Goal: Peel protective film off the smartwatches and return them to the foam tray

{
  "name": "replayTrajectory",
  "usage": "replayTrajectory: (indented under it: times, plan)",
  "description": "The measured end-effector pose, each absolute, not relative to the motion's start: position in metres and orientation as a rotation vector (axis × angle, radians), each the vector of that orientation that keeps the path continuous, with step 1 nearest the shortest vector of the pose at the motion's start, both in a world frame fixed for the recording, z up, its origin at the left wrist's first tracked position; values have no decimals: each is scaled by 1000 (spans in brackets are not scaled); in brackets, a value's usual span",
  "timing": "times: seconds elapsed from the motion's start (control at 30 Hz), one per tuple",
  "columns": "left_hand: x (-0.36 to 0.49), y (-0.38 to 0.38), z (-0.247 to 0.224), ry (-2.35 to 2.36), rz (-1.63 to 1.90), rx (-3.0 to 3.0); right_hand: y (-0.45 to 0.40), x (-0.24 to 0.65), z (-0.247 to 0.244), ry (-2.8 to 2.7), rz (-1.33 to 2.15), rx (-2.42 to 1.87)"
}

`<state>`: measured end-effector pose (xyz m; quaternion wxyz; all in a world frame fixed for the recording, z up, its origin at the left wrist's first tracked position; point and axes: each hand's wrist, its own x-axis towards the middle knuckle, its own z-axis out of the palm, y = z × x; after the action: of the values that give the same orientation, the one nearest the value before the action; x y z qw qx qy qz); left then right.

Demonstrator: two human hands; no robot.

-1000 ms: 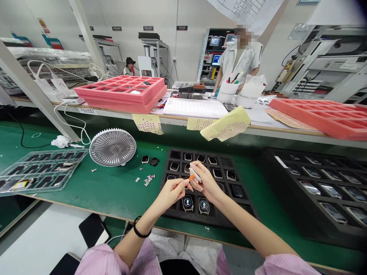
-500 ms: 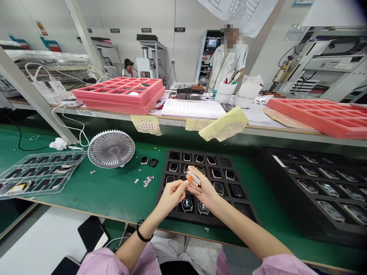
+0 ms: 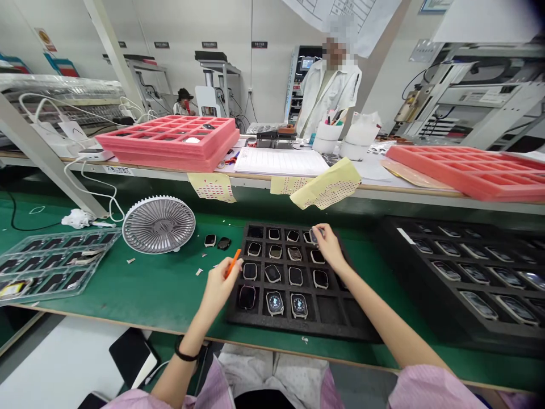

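While the right hand point(image 3: 328, 244) pinches a smartwatch point(image 3: 315, 236), rounded square case

Green bench point(image 3: 170, 289), black foam tray point(image 3: 298, 328) of watches, second black tray point(image 3: 426, 325) just beside it; clear plastic tray point(image 3: 25, 295), grey fan point(image 3: 159, 224), two loose watches point(image 3: 209, 240), paper scraps point(image 3: 199, 272), crumpled tissue point(image 3: 77, 218)

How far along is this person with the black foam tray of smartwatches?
Done: most pockets of the black foam tray hold smartwatches, two with lit screens. In hand: the right hand holds a watch at the top row, the left hand an orange pick. Left: two watches lie on the green mat beside the tray; the bottom-right pockets look empty.
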<state>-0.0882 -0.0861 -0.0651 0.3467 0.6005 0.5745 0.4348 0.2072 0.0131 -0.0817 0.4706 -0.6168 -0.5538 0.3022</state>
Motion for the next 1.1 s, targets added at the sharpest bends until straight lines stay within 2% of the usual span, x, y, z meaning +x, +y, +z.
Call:
replayTrajectory:
  times: [0.1, 0.23, 0.53, 0.73, 0.87, 0.93, 1.1]
  plan:
    - [-117, -85, -73, 1807, 946, 1706, 41, 249, -94, -1407, 536, -1709]
    - [-133, -85, -82, 2050, 692, 1764, 53, 269, -108, -1497, 476, -1787]
    - [-138, -81, -86, 2188, 433, 1754, 58, 284, -112, -1719, 380, -1856]
    - [-143, -81, -92, 2201, 422, 1754, 30, 282, -100, -1806, 39, -1931]
    - [-147, -80, -92, 2211, 476, 1719, -1, 284, -99, -1968, -232, -2299]
    - [-143, -80, -90, 2181, 604, 1678, -9, 282, -100, -1994, -168, -2372]
    - [-121, -83, -81, 1977, 862, 1656, -11, 269, -101, -2048, 130, -2249]
